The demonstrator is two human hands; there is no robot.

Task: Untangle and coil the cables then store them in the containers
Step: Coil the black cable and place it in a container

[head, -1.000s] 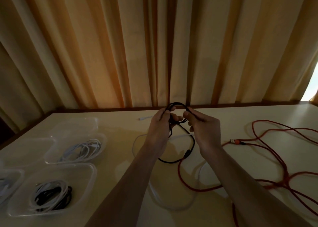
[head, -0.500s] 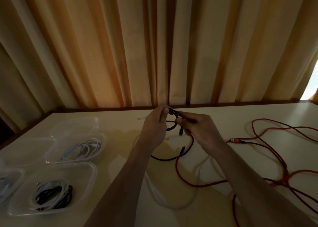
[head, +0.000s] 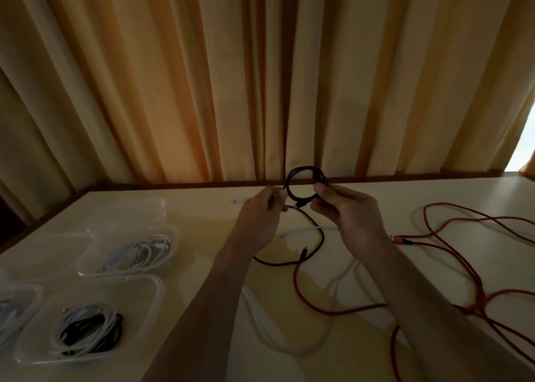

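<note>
Orange curtains (head: 202,77) hung behind the desk (head: 202,236). At twelve o'clock, the right hand (head: 347,216) gripped a coiled black cable (head: 292,196); the left hand (head: 260,222) pinched its trailing length.

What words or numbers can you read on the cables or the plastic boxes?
None: no word, number or sign can be read anywhere in this picture.
The black cable the hands are coiling shows no print.
The orange cable has a plug, but any mark on it is too small and dark to read.
The clear containers bear no visible labels.
</note>
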